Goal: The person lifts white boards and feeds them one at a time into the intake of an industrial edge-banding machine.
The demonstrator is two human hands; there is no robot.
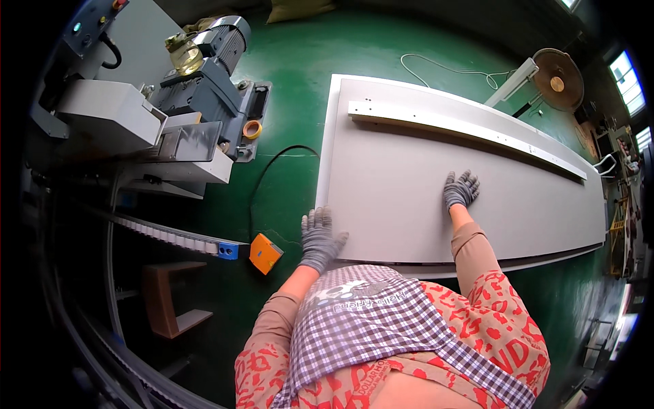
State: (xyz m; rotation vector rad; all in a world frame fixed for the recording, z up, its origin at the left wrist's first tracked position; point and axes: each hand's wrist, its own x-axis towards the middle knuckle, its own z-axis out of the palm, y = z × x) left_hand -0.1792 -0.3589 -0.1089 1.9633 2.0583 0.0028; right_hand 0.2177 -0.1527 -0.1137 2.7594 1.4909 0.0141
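A large light-grey flat panel (402, 198) lies in front of me on top of a white-edged board. My left hand (320, 238), in a grey glove, rests at the panel's near left corner with its fingers stretched out. On the panel's surface, right of the middle, my gloved right hand (462, 189) lies flat with fingers spread. Neither hand holds anything. Along the far side of the panel lies a long white strip (463, 136) with small holes near its ends.
Left stands a machine with a grey motor (225, 41) and a roll of yellow tape (252, 129). An orange box (264, 253) is near my left arm, beside a roller rail with a blue end (228, 251). A fan (557, 78) stands far right; a cable (255, 184) crosses the green floor.
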